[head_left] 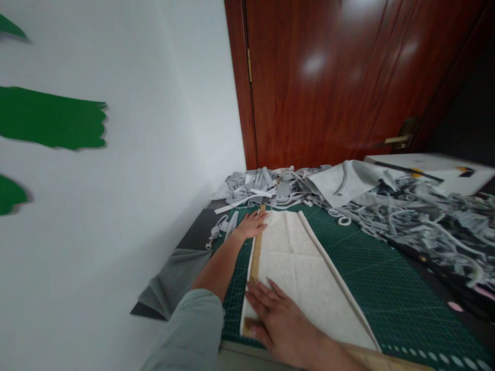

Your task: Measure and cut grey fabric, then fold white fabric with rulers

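Observation:
A long piece of white fabric (297,263) lies on a green cutting mat (371,278). A wooden ruler (256,257) runs along the fabric's left edge. My left hand (252,225) lies flat, fingers spread, on the far end of the ruler. My right hand (276,317) rests flat on the near end of the ruler and the fabric, fingers pointing left. Neither hand grips anything.
A heap of grey and white fabric strips (406,211) covers the mat's far side and right. A grey cloth (174,278) hangs off the table's left edge by the white wall. A brown door (340,82) stands behind. A white board (441,172) carries a dark tool.

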Motion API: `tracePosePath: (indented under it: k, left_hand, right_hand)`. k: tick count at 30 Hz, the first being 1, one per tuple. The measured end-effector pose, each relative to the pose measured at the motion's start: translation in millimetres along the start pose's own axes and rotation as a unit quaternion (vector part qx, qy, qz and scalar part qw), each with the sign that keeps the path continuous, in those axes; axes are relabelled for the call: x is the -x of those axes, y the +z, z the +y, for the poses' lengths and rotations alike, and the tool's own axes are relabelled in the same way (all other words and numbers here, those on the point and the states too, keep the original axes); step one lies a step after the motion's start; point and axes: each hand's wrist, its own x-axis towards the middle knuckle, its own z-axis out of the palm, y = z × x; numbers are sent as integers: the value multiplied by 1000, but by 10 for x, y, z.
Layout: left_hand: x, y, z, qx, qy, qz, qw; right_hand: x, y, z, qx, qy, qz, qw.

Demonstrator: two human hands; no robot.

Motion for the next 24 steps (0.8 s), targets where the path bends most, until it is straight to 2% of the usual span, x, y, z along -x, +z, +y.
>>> tracePosePath:
  k: [4, 10, 19, 24]
  left_hand:
    - [-8, 16, -11, 0, 1, 1, 1000]
    - [-13, 38, -22, 2, 4, 7, 1000]
    - [-14, 43, -28, 0, 4, 9, 1000]
    - [-11, 40, -27, 0, 6, 10, 1000]
  right_hand:
    - [-25, 54, -44, -14, 13, -5, 1000]
    - [-69, 93, -86, 4, -10, -9, 1000]
    - [-168, 332, -158, 47, -11, -3, 999]
    - [-207, 440, -172, 91, -56, 13, 994]
